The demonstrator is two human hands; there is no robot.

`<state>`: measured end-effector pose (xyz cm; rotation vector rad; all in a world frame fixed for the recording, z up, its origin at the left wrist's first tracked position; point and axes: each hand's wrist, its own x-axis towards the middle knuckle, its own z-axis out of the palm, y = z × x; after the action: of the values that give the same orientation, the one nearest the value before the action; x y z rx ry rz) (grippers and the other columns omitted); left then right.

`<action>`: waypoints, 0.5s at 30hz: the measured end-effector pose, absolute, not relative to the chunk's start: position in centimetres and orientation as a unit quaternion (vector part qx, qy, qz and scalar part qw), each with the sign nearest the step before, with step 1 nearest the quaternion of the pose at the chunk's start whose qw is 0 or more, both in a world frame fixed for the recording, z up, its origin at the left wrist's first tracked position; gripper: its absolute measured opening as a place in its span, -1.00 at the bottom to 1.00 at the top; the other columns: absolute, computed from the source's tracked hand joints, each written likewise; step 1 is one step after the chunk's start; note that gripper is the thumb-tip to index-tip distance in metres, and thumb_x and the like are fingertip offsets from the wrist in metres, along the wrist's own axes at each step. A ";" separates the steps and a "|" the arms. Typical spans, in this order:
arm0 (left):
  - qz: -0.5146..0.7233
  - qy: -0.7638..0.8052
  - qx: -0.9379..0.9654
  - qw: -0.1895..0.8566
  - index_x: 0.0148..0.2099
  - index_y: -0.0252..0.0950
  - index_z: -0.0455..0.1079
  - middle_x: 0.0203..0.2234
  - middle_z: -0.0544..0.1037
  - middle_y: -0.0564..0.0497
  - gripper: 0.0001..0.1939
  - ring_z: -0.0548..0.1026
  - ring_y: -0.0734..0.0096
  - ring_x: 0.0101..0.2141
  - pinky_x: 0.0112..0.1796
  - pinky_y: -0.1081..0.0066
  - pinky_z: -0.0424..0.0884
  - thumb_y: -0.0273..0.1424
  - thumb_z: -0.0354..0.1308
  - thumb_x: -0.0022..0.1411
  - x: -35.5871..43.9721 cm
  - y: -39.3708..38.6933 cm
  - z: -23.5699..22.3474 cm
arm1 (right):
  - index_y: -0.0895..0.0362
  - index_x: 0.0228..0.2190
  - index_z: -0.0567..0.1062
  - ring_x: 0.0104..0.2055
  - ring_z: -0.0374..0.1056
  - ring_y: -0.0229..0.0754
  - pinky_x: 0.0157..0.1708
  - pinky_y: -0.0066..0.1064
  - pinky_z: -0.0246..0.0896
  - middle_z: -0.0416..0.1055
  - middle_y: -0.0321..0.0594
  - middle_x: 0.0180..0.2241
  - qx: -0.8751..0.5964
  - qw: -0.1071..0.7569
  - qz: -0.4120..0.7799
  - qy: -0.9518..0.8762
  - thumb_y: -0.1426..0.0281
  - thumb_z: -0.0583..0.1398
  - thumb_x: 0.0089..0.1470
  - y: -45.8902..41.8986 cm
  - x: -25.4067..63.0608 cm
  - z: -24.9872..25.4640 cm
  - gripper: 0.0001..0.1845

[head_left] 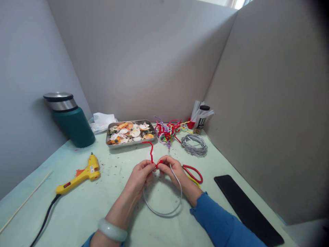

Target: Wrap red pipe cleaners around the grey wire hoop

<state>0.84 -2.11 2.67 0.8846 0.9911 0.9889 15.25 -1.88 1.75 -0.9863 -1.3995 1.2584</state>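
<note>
One jade-coloured bangle (112, 230); beyond, two hands (155, 170) pinch one red pipe cleaner (151, 152) at one grey wire ring (164, 215).

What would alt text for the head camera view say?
Two bare hands, left and right, pinch a red fuzzy stem at a grey wire loop. Around them on a pale green table are a yellow glue gun, a tray of shells, tangled colored stems and a grey wire coil.
</note>
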 end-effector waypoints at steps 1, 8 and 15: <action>0.440 0.447 0.400 0.669 -0.43 -0.30 0.24 -0.79 0.10 0.26 -0.74 -0.03 0.71 -0.76 -0.70 0.57 -0.21 -0.26 0.23 -0.04 0.9 -2.2 2.8 | 0.15 -0.47 0.38 -0.53 0.17 -0.33 -0.50 -0.49 0.11 0.26 -0.37 -0.57 -0.404 0.488 0.519 -0.574 0.27 0.23 -0.05 -1.9 15.2 1.8 -0.80; 0.449 0.428 0.440 0.650 -0.41 -0.29 0.23 -0.75 0.17 0.23 -0.73 0.02 0.71 -0.73 -0.69 0.59 -0.15 -0.30 0.25 -0.05 0.9 -2.4 3.2 | 0.15 -0.45 0.37 -0.51 0.16 -0.32 -0.49 -0.48 0.09 0.26 -0.36 -0.56 -0.403 0.485 0.507 -0.588 0.29 0.21 -0.02 -1.9 15.5 1.9 -0.82; 0.454 0.436 0.474 0.616 -0.41 -0.30 0.22 -0.74 0.15 0.23 -0.76 0.04 0.69 -0.71 -0.69 0.60 -0.11 -0.29 0.21 0.01 0.8 -2.2 2.3 | 0.15 -0.41 0.37 -0.50 0.14 -0.32 -0.49 -0.49 0.05 0.24 -0.36 -0.53 -0.384 0.477 0.464 -0.639 0.32 0.19 0.01 -2.0 15.6 1.7 -0.85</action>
<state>0.82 -2.20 2.30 1.0907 1.0050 1.0455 15.65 -2.02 1.66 -0.9389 -1.5620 1.1337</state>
